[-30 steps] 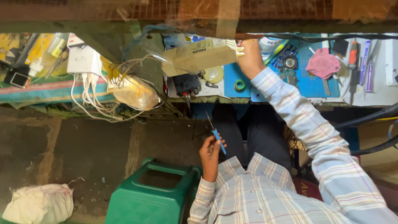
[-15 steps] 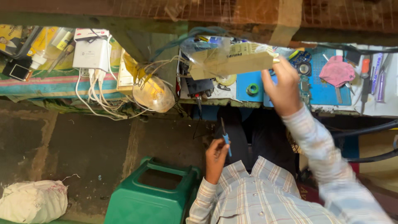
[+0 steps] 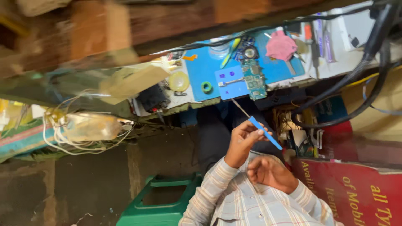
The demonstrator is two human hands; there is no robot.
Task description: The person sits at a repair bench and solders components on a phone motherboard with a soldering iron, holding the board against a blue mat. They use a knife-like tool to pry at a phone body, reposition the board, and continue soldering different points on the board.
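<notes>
My left hand (image 3: 242,140) is shut on a thin screwdriver with a blue handle (image 3: 264,132); its metal tip points up toward the bench edge. My right hand (image 3: 270,171) rests just below it near my striped shirt, fingers loosely bent, and I see nothing in it. On the bench above lies a blue mat (image 3: 205,67) with a green circuit board (image 3: 253,79), a small green tape ring (image 3: 206,87) and a pink cloth (image 3: 281,46).
A cream plastic-wrapped package (image 3: 134,81) and a bag of white cables (image 3: 90,125) hang at the left of the bench. A green plastic stool (image 3: 159,205) stands below. Thick black cables (image 3: 356,79) run down the right, above a red sign board (image 3: 356,192).
My right hand has come off the cream package at the bench and dropped back near my chest. The view has swung right. My left hand still holds the screwdriver, now raised higher.
</notes>
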